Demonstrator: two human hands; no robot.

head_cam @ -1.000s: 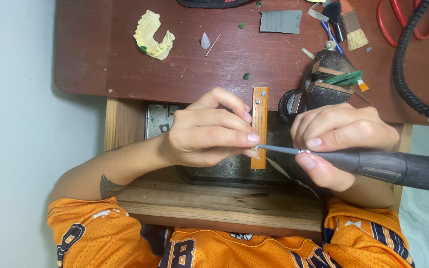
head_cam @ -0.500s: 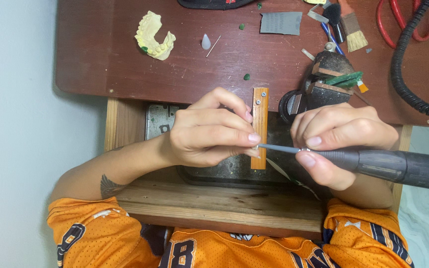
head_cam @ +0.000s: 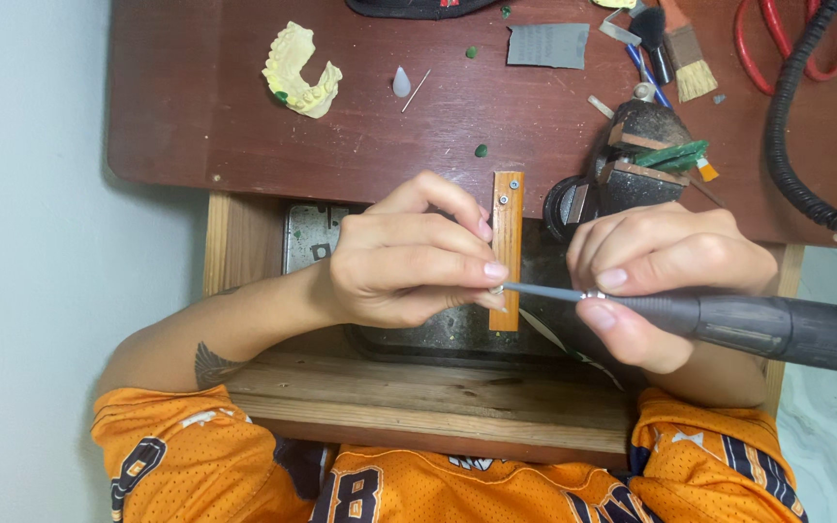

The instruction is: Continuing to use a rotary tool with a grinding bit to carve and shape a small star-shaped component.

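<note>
Dark reddish wood makes the bench top (head_cam: pixel 244 126), and on it lie small things: a pale yellow plaster cast of teeth (head_cam: pixel 300 73) at the far left, a grey square of sandpaper (head_cam: pixel 544 45) near the far edge, a small brush with pale bristles (head_cam: pixel 688 58), red-handled scissors (head_cam: pixel 794 39) at the far right, and a black coiled cable (head_cam: pixel 794 145) that runs down the right side; no label or sign can be read from this view. A narrow orange-brown wooden bench pin (head_cam: pixel 507 247), fixed with two screws, sticks out from the bench edge toward the person; beside it on the right stands a small dark vise (head_cam: pixel 632 160) with a green piece in its jaws.

The left hand (head_cam: pixel 404 261) is closed, thumb and forefinger pressed together just at the left side of the bench pin; they pinch a very small workpiece (head_cam: pixel 497 289), which is mostly hidden by the fingertips, so its kind cannot be told. The right hand (head_cam: pixel 666 276) is wrapped around a dark grey rotary handpiece (head_cam: pixel 777 327), fingers on top and thumb below, near its front end; the thin grey bit (head_cam: pixel 544 291) lies level across the bench pin and its tip touches the workpiece at the left fingertips. Both hands are in front of a metal tray (head_cam: pixel 418 334) in an open wooden drawer (head_cam: pixel 418 387); the person wears an orange jersey (head_cam: pixel 186 455).
</note>
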